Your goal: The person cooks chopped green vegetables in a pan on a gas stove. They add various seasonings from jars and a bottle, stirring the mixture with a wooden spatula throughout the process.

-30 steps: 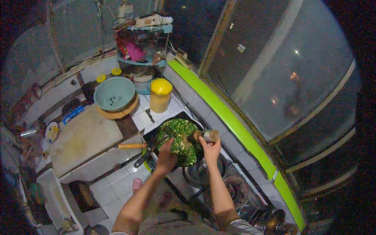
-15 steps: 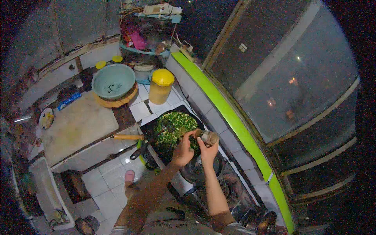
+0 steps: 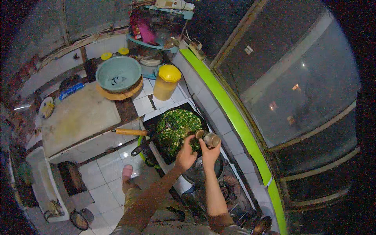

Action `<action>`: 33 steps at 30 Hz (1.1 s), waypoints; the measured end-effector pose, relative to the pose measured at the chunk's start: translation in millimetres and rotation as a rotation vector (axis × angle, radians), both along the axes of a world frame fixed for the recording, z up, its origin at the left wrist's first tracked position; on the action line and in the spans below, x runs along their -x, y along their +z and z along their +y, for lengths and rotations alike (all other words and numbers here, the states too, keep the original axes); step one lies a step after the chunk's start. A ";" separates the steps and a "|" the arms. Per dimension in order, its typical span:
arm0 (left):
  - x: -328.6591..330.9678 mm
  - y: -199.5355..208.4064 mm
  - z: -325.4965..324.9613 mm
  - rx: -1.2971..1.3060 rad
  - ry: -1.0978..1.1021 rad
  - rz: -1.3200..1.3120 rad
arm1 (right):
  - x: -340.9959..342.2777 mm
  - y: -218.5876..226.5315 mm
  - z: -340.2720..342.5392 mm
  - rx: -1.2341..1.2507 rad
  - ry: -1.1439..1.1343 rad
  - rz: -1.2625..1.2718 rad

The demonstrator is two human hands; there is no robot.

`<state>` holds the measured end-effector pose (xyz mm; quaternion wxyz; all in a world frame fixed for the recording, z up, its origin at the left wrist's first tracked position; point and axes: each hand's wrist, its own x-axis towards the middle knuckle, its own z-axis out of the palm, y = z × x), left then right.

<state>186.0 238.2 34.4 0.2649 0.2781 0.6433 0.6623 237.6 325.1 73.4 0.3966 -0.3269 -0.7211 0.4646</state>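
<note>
Above the near right edge of a dark pan (image 3: 150, 124), my right hand (image 3: 210, 156) holds a small clear jar (image 3: 212, 140) tipped on its side. My left hand (image 3: 185, 157) has its fingertips closed on the jar's round brown lid (image 3: 199, 134). Whether the lid is still joined to the jar is hard to make out. Chopped green leaves with pale bits (image 3: 176, 124) fill the pan. Out to the left of the pan sticks a wooden handle (image 3: 131, 132), and a black handle (image 3: 139, 149) sits just nearer to me.
Behind the pan stands a yellow-lidded container (image 3: 166, 83). A blue-grey basin (image 3: 118, 74) rests on a round wooden board (image 3: 117, 94), beside a large pale cutting board (image 3: 80, 116). A dark pot (image 3: 188, 172) sits under my hands. A bright green ledge (image 3: 223, 96) runs along the right.
The view has shifted slightly, so the counter things sit a little differently in the picture. Both hands stay together at the jar, and the brown lid shows more plainly.
</note>
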 end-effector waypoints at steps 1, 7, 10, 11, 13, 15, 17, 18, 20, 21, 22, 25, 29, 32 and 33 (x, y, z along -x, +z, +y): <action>-5.0 -3.3 -0.4 -0.033 0.004 -0.018 | -2.5 -0.4 -2.1 0.016 0.042 0.008; 5.0 12.6 -8.1 0.065 0.223 0.124 | -7.7 18.0 4.5 -0.092 -0.062 -0.014; 10.5 -2.2 -3.5 0.071 0.068 0.102 | 11.8 16.0 -10.0 -0.101 0.022 -0.047; 12.9 -15.8 -8.4 0.152 0.060 0.151 | 9.6 10.6 -8.8 -0.027 -0.001 -0.049; 16.9 -21.7 -15.8 0.099 0.150 0.161 | 3.2 15.1 -11.9 -0.099 0.012 -0.025; 34.7 -23.0 -9.6 0.067 0.183 0.270 | 7.7 25.0 -8.3 -0.126 -0.031 0.024; 29.6 -32.6 -7.1 0.016 0.024 0.144 | 12.4 22.3 -17.6 -0.158 0.030 -0.019; 33.3 -32.8 -8.7 0.020 0.056 0.170 | 18.1 22.7 -15.4 -0.252 0.039 -0.114; 45.9 -33.2 -13.9 0.026 0.122 0.221 | 13.5 19.9 -9.8 -0.081 0.005 -0.030; 46.9 -10.4 -19.9 0.171 0.170 0.224 | 15.5 12.6 -6.0 -0.011 0.060 0.009; 44.4 -3.9 -22.6 0.202 0.107 0.227 | 16.4 6.2 -6.1 0.062 0.116 0.043; 48.5 16.3 -23.0 0.252 0.017 0.248 | 16.0 2.0 -10.1 -0.067 0.048 -0.071; 45.1 22.5 -38.0 0.290 -0.017 0.178 | 21.4 6.0 -11.3 -0.124 0.040 -0.160; 54.7 6.2 -46.6 0.044 0.247 0.338 | 24.0 35.5 -17.2 -0.145 0.041 -0.029; 57.3 3.0 -49.2 0.029 0.276 0.350 | 23.5 50.9 -20.9 -0.115 0.012 -0.004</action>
